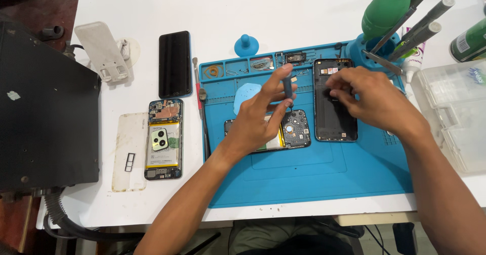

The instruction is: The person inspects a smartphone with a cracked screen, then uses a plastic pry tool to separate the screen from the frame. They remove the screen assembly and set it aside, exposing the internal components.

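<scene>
So the opened phone [283,131] sits near the middle of the blue silicone mat [314,174], back off, dark circuit board with a round camera cutout showing at its right end and a bit of pale battery peeking out under the fingers. The left hand [260,116] is pinched around a slim grey screwdriver [287,85], held nearly upright with the tip down on that board. Just to the right lies the phone's black plastic back cover [331,103], inside face up, and the right hand [372,100] rests on it with fingers curled loosely, palm down; can't tell if it's actually gripping anything.

The mat has little moulded trays along the top edge with small parts in them, plus a light blue round disc [246,93] lying on it. A blue suction cup [246,45] sits just above the mat on the white counter [283,12]. Further left: a glossy black phone [175,64] face up, another opened phone [164,138] with a yellowish battery, and a clear floppy case [129,151]. Top right there's a green rubber blower [387,9] in a blue tool stand.
</scene>
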